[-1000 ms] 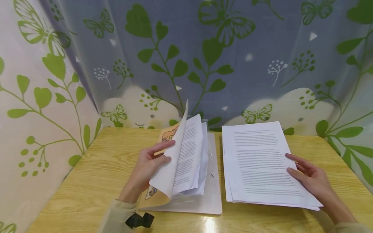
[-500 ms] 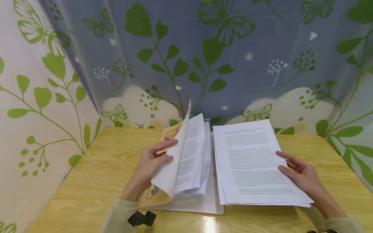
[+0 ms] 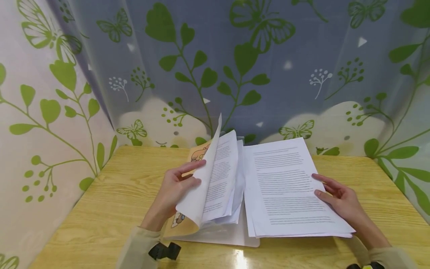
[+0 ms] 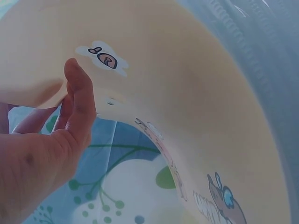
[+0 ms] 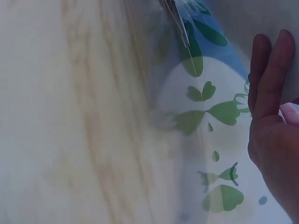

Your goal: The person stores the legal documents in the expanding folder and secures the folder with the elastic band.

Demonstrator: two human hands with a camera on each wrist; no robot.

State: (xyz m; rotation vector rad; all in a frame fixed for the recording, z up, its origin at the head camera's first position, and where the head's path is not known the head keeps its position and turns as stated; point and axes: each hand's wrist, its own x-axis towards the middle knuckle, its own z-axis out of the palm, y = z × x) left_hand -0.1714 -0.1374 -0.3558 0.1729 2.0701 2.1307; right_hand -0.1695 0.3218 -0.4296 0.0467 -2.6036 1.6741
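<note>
A folder with a peach cartoon-print front cover [image 3: 199,151] stands partly opened on the table, printed sheets [image 3: 220,175] upright inside it. My left hand [image 3: 174,188] holds the bent cover by its edge between thumb and fingers. Its cartoon side faces the left wrist view, the cover [image 4: 154,56] curving past the fingers. My right hand [image 3: 339,200] pinches a stack of printed paper [image 3: 285,186] at its right edge. The stack slants over the folder's pale back cover [image 3: 231,235], its left edge beside the upright sheets. In the right wrist view the fingers [image 5: 275,74] lie against the stack's underside.
A light wooden table [image 3: 111,198] lies under everything. Behind it hangs a blue curtain [image 3: 285,67] printed with leaves and butterflies, and pale patterned fabric [image 3: 20,149] closes off the left side.
My right hand has carried the paper stack leftward, so its left edge now overlaps the folder's back cover. My left hand and the cover have shifted only slightly to the right.
</note>
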